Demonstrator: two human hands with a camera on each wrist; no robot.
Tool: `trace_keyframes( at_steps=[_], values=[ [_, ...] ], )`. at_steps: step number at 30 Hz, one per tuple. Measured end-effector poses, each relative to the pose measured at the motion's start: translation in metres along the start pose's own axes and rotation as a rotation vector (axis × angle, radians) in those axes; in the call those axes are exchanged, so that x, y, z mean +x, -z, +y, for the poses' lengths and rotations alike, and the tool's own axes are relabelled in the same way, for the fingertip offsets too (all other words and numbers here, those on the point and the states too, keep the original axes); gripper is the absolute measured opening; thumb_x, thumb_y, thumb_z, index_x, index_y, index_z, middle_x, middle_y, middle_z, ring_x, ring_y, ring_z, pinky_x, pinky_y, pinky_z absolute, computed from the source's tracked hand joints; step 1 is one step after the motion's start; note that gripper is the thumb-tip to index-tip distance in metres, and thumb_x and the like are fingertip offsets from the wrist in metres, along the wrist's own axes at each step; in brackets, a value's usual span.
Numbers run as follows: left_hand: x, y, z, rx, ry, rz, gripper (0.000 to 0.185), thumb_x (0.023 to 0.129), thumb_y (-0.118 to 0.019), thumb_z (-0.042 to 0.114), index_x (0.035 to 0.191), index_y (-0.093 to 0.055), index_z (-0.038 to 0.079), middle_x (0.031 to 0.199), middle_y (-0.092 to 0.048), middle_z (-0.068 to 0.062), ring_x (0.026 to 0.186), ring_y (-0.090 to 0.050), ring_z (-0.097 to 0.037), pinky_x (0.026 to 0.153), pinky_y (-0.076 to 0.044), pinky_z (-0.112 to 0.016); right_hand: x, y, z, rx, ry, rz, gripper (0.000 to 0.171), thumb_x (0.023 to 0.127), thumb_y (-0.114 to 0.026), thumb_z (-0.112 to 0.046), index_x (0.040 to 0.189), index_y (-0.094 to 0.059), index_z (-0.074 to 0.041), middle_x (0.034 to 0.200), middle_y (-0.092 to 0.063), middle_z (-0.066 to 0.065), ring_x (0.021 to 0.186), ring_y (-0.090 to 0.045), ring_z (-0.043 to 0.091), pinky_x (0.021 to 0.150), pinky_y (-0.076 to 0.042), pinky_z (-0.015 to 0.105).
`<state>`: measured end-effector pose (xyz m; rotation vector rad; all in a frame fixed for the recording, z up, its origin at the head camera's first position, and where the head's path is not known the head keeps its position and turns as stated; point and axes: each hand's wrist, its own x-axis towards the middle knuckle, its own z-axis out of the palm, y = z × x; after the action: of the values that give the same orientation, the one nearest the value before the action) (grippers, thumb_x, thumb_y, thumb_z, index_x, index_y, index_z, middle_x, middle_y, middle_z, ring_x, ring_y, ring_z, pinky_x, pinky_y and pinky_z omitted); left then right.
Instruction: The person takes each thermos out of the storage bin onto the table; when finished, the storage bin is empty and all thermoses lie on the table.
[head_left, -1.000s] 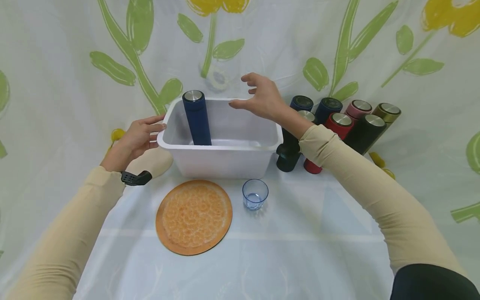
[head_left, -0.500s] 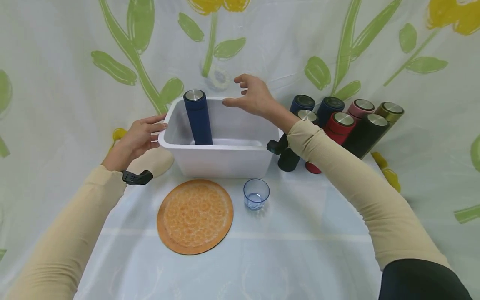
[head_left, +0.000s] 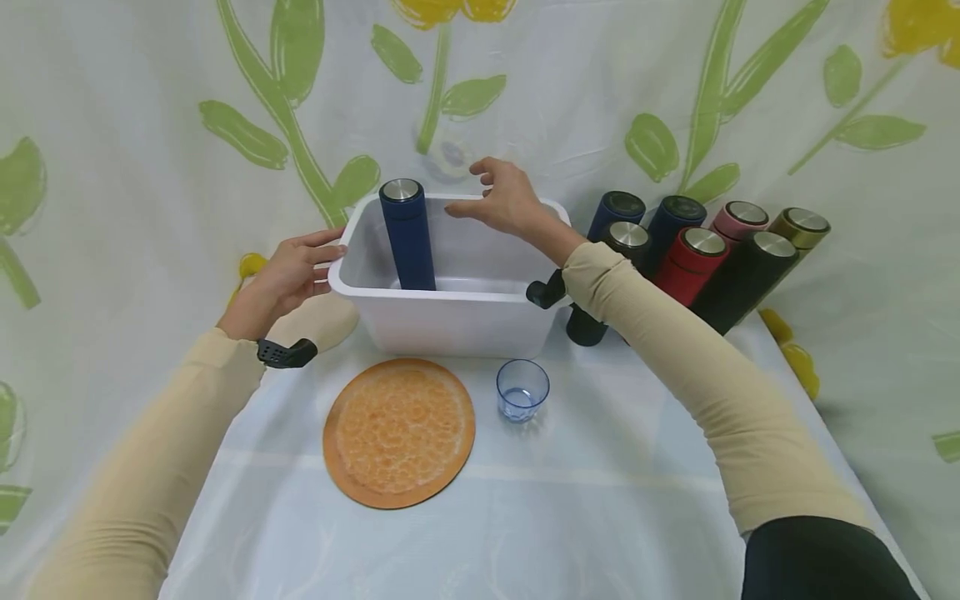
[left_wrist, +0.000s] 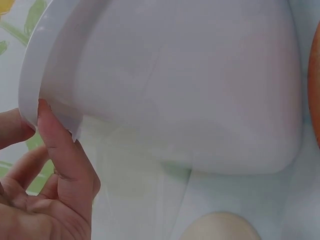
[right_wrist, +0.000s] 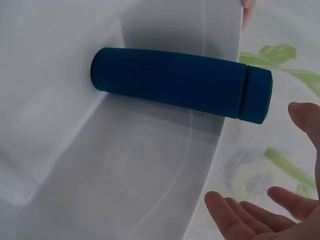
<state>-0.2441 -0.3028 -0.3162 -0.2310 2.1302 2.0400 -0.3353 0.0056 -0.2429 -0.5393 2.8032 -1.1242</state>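
A white plastic tub [head_left: 450, 325] stands on the table in the head view. Inside its left end a blue thermos bottle [head_left: 407, 242] stands upright, slightly tilted, with a silver-topped lid. My left hand [head_left: 288, 271] pinches the tub's left rim between thumb and finger; the left wrist view shows this hand [left_wrist: 55, 175] at the rim's edge. Over the tub's back right part hovers my right hand [head_left: 510, 200], fingers spread and holding nothing. In the right wrist view the hand [right_wrist: 270, 210] is apart from the thermos bottle [right_wrist: 170, 82], near its lid end.
Several thermos bottles in black, red [head_left: 690, 267], blue, pink and gold stand right of the tub, partly behind my right arm. A round orange mat [head_left: 399, 433] and a blue-tinted glass [head_left: 522, 390] lie in front. A beige round object [head_left: 322, 321] is by my left wrist.
My right hand has moved a little left over the tub, closer to the blue thermos bottle. The left hand stays at the rim. The whole head view has shifted slightly.
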Motion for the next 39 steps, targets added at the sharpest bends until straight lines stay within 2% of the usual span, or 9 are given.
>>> trace_keyframes(
  at_steps=[11,19,27,39],
  values=[
    [-0.001,-0.003,0.003,-0.015,-0.008,-0.005,0.061,0.101,-0.062,0.022,0.156,-0.036,0.018,0.141,-0.045,-0.003,0.091,-0.063,-0.015,0.075,-0.057,-0.023,0.005,-0.008,-0.005,0.026,0.019,-0.018,0.08,0.081,-0.083,-0.04,0.146,-0.047,-0.011,0.145,-0.049,0.013,0.124,-0.054,0.021,0.093,-0.05,0.03],
    [-0.001,-0.004,-0.001,-0.019,-0.003,-0.001,0.06,0.101,-0.061,0.022,0.156,-0.037,0.018,0.139,-0.045,-0.002,0.095,-0.062,-0.016,0.077,-0.057,-0.024,0.012,-0.021,-0.012,0.052,0.024,-0.046,0.081,0.081,-0.083,-0.04,0.147,-0.047,-0.01,0.146,-0.048,0.014,0.124,-0.054,0.022,0.094,-0.05,0.03],
    [-0.004,-0.004,-0.002,-0.03,-0.005,0.004,0.06,0.102,-0.06,0.021,0.157,-0.036,0.017,0.138,-0.046,-0.002,0.092,-0.063,-0.015,0.076,-0.057,-0.024,0.018,-0.031,-0.017,0.132,0.044,-0.068,0.082,0.08,-0.083,-0.041,0.146,-0.048,-0.008,0.144,-0.05,0.015,0.126,-0.051,0.022,0.095,-0.049,0.03],
    [-0.002,-0.004,-0.001,-0.046,-0.012,0.0,0.06,0.101,-0.061,0.02,0.156,-0.037,0.016,0.136,-0.048,-0.002,0.091,-0.065,-0.016,0.076,-0.057,-0.024,0.029,-0.037,-0.02,0.151,0.051,-0.044,0.081,0.078,-0.085,-0.039,0.143,-0.05,-0.006,0.142,-0.052,0.016,0.127,-0.051,0.022,0.093,-0.049,0.029]
  ],
)
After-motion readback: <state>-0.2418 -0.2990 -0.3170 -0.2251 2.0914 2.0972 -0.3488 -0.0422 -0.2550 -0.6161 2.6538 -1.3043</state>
